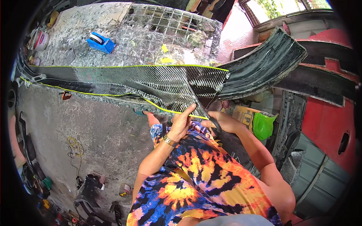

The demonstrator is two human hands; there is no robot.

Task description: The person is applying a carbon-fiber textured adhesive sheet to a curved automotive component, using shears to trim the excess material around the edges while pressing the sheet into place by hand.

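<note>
A long strip of black woven carbon fibre cloth [151, 81], edged in bright yellow, stretches across the workbench. Its near right corner hangs off the bench toward me. My left hand [182, 121] pinches that corner, thumb on top of the weave. Just right of it, my right hand [223, 122] is closed around the black handles of scissors [216, 125]; their blades are mostly hidden by the hand and cloth. Beneath the cloth's right end lies a curved black moulded panel [264, 64], which rises past the bench to the right.
On the bench [94, 19] stand a blue tape dispenser [101, 42] and a white tub [39, 40], with yellow scraps nearby. An orange clamp [65, 95] grips the near edge. To my right are a cardboard box [243, 115], a green plastic bag [264, 125] and red panels [328, 132].
</note>
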